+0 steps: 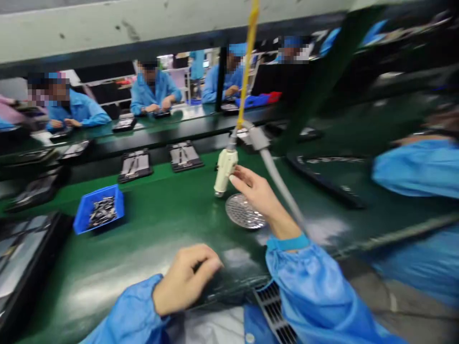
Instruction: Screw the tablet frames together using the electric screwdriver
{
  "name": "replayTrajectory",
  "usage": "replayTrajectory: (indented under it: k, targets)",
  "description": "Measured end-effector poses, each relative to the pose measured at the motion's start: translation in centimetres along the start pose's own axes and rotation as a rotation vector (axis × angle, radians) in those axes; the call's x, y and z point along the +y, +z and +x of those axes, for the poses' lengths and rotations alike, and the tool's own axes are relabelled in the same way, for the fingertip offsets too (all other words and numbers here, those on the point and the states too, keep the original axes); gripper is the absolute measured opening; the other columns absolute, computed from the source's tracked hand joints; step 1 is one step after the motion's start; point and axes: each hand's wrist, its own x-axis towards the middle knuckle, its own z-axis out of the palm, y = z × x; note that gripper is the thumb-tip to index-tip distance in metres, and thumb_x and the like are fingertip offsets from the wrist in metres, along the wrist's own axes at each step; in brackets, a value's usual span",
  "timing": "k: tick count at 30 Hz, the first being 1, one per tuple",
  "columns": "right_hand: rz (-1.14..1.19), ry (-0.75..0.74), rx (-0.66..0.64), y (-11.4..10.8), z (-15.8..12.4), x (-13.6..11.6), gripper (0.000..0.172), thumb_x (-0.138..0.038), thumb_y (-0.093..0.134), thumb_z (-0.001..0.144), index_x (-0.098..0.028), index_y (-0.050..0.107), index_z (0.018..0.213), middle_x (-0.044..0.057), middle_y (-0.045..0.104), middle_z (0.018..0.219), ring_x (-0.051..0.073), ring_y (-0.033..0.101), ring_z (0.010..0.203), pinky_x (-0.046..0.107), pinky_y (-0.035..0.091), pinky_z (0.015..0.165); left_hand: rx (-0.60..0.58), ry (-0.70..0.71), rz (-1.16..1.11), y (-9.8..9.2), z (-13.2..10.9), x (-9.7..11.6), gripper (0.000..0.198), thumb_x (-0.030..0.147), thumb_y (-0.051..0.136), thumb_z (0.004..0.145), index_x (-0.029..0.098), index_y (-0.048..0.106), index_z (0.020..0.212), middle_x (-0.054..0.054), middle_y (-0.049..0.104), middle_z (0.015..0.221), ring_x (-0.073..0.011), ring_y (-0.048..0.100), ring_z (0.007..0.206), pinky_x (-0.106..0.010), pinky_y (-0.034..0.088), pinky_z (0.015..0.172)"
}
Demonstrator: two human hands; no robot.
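A pale electric screwdriver (225, 171) hangs by a yellow strap (248, 62), its tip pointing down over the green work surface. My right hand (258, 193) is beside it, fingers stretched out and loosely apart. The fingertips meet the tool's right side in the picture; whether they touch it I cannot tell. Under this hand lies a round, clear dimpled dish (244, 212), partly hidden by the wrist. My left hand (188, 277) is closed loosely near the front edge, thumb against curled fingers. What it may hold is hidden.
A blue bin (120, 203) of small metal parts stands to the left. Black device trays (184, 155) line the back, and a larger one (30, 258) sits at the left edge. A grey hose (281, 184) runs behind my right wrist. Co-workers sit opposite; a blue sleeve (418, 167) reaches in from the right.
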Motion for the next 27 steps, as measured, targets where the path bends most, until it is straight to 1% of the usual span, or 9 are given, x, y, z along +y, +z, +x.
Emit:
replayTrajectory:
  k: [2, 5, 8, 11, 13, 15, 20, 23, 27]
  targets:
    - [-0.194, 0.031, 0.04, -2.8, -1.2, 1.1, 0.077, -0.062, 0.085, 0.076, -0.016, 0.066, 0.135, 0.021, 0.067, 0.139, 0.037, 0.062, 0.133, 0.058, 0.044, 0.116, 0.064, 0.079, 0.13, -0.5, 3.2, -1.7, 0.048, 0.053, 0.044, 0.106, 0.017, 0.073, 0.093, -0.01, 0.076, 0.094, -0.0199, 0.071, 0.088, -0.031, 0.057, 0.086]
    - [-0.503, 0.07, -0.118, -5.3, -3.2, 2.9, 0.101, -0.057, 0.09, 0.069, -0.017, 0.05, 0.153, 0.023, 0.046, 0.161, 0.039, 0.042, 0.151, 0.06, 0.031, 0.126, 0.07, 0.273, 0.264, 0.2, 9.3, -3.9, 0.037, 0.039, 0.041, 0.107, 0.018, 0.071, 0.112, -0.011, 0.076, 0.115, -0.0217, 0.071, 0.108, -0.035, 0.056, 0.102]
    - [-0.704, 0.054, -0.325, -5.7, -4.4, 4.3, 0.118, -0.048, 0.098, 0.056, -0.019, 0.043, 0.156, 0.023, 0.042, 0.162, 0.043, 0.034, 0.155, 0.066, 0.023, 0.128, 0.064, 0.345, 0.368, 3.0, 15.6, -4.8, 0.038, 0.034, 0.037, 0.107, 0.017, 0.066, 0.126, -0.013, 0.07, 0.135, -0.0232, 0.065, 0.127, -0.04, 0.05, 0.117]
    - [-0.785, -0.036, -0.338, -5.1, -5.9, 5.2, 0.107, -0.038, 0.096, 0.06, -0.02, 0.045, 0.152, 0.02, 0.047, 0.154, 0.042, 0.04, 0.15, 0.066, 0.028, 0.125, 0.062, 0.278, 0.434, 5.8, 18.8, -5.0, 0.042, 0.032, 0.039, 0.106, 0.012, 0.061, 0.135, -0.018, 0.064, 0.143, -0.0272, 0.061, 0.135, -0.046, 0.047, 0.121]
    - [-0.785, -0.085, -0.3, -4.5, -7.3, 5.6, 0.102, -0.035, 0.093, 0.066, -0.019, 0.041, 0.153, 0.021, 0.046, 0.154, 0.04, 0.041, 0.15, 0.06, 0.035, 0.124, 0.064, 0.259, 0.436, 6.5, 18.6, -5.3, 0.045, 0.036, 0.04, 0.105, 0.01, 0.06, 0.137, -0.02, 0.066, 0.14, -0.0299, 0.063, 0.133, -0.05, 0.048, 0.119]
    - [-0.764, -0.123, -0.282, -3.7, -8.6, 5.6, 0.107, -0.036, 0.092, 0.069, -0.019, 0.034, 0.156, 0.021, 0.043, 0.156, 0.038, 0.039, 0.151, 0.056, 0.038, 0.125, 0.052, 0.264, 0.431, 6.0, 17.4, -5.7, 0.048, 0.039, 0.04, 0.105, 0.012, 0.06, 0.139, -0.018, 0.067, 0.138, -0.0296, 0.063, 0.132, -0.05, 0.047, 0.12]
    - [-0.763, -0.13, -0.354, -0.3, -9.8, 4.6, 0.109, -0.034, 0.095, 0.064, -0.015, 0.035, 0.154, 0.024, 0.047, 0.152, 0.039, 0.046, 0.147, 0.055, 0.043, 0.122, 0.082, 0.156, 0.394, 2.4, 13.8, -6.3, 0.054, 0.042, 0.029, 0.105, 0.015, 0.062, 0.139, -0.015, 0.067, 0.141, -0.0287, 0.062, 0.134, -0.049, 0.045, 0.121]
    - [-0.761, -0.167, -0.387, 1.7, -10.4, 4.3, 0.108, -0.035, 0.093, 0.069, -0.017, 0.031, 0.157, 0.023, 0.046, 0.154, 0.039, 0.047, 0.147, 0.056, 0.046, 0.12, 0.079, 0.125, 0.341, 0.7, 12.0, -6.6, 0.058, 0.045, 0.025, 0.105, 0.015, 0.063, 0.138, -0.014, 0.069, 0.138, -0.0279, 0.062, 0.133, -0.049, 0.045, 0.122]
    - [-0.838, -0.182, -0.444, 2.2, -11.0, 3.8, 0.112, -0.04, 0.092, 0.074, -0.014, 0.028, 0.161, 0.028, 0.04, 0.16, 0.043, 0.04, 0.152, 0.06, 0.045, 0.121, 0.096, 0.111, 0.297, -0.5, 10.8, -7.1, 0.065, 0.054, 0.024, 0.104, 0.016, 0.065, 0.136, -0.014, 0.067, 0.141, -0.0287, 0.06, 0.137, -0.048, 0.042, 0.124]
